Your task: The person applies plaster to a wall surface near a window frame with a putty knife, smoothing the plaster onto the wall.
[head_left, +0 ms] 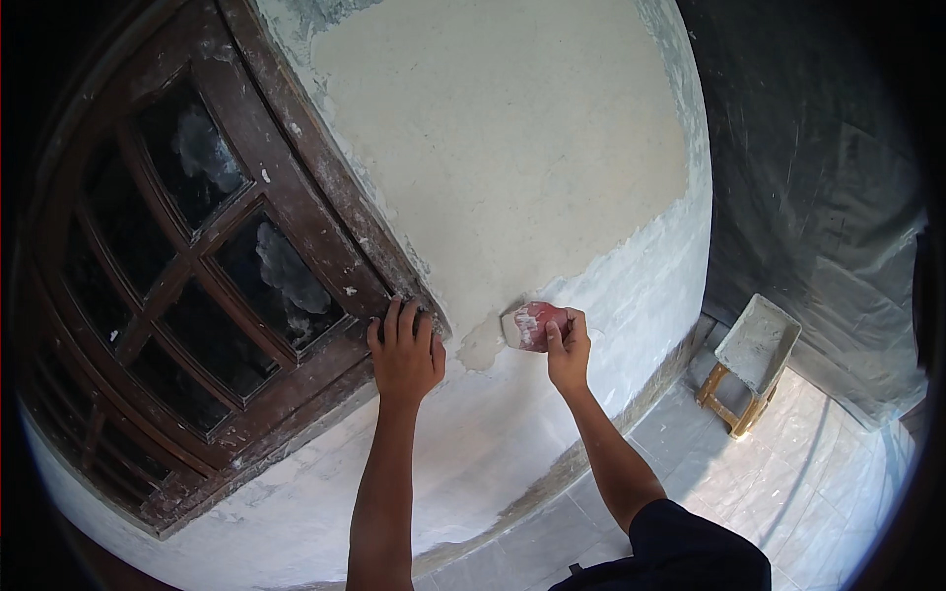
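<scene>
My right hand (569,350) grips a small red tool (532,320) smeared with white paste, its pale edge against the wall (512,148) beside an irregular patch of beige plaster. My left hand (404,355) has its fingers apart, resting on the lower right corner of a dark brown wooden window frame (296,207). The frame and glass panes carry white smudges. The wall is coated in pale beige above and patchy white below.
A pale tray (759,340) with grey-white residue rests on a small wooden stool (744,424) at right on the tiled floor (828,492). Dark and translucent plastic sheeting (818,197) hangs beside the wall's right edge. The window reaches down the left side.
</scene>
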Tool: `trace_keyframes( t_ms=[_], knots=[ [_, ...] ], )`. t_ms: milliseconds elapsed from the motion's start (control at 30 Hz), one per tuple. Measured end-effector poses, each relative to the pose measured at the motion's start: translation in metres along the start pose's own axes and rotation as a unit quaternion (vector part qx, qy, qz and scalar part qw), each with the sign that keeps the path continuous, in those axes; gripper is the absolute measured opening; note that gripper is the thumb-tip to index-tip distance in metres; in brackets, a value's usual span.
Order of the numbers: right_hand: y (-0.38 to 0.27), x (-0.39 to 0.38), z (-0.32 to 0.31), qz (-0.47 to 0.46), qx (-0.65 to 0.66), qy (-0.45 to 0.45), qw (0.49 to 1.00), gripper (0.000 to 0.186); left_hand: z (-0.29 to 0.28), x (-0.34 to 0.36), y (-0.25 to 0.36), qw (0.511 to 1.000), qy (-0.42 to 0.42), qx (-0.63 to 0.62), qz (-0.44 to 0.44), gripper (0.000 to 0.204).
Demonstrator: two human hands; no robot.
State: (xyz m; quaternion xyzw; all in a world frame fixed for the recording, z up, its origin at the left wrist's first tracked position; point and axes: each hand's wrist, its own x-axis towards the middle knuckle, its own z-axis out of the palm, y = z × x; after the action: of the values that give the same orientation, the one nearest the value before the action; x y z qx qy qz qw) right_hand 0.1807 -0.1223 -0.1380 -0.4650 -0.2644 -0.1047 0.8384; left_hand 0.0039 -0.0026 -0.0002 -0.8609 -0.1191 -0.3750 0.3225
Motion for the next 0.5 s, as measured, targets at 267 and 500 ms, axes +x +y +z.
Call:
trace_keyframes(
  t_ms=[267,500],
  knots=[
    [-0.008,0.011,-0.007,0.019,-0.002,0.004,1.000,0.013,0.001,0.001,0.000,1.000,0.004,-0.001,0.002,0.032],
    [-0.005,0.024,-0.008,0.028,-0.068,-0.058,0.996,0.012,0.001,-0.001,0.001,1.000,0.004,-0.001,0.003,0.033]
  ],
)
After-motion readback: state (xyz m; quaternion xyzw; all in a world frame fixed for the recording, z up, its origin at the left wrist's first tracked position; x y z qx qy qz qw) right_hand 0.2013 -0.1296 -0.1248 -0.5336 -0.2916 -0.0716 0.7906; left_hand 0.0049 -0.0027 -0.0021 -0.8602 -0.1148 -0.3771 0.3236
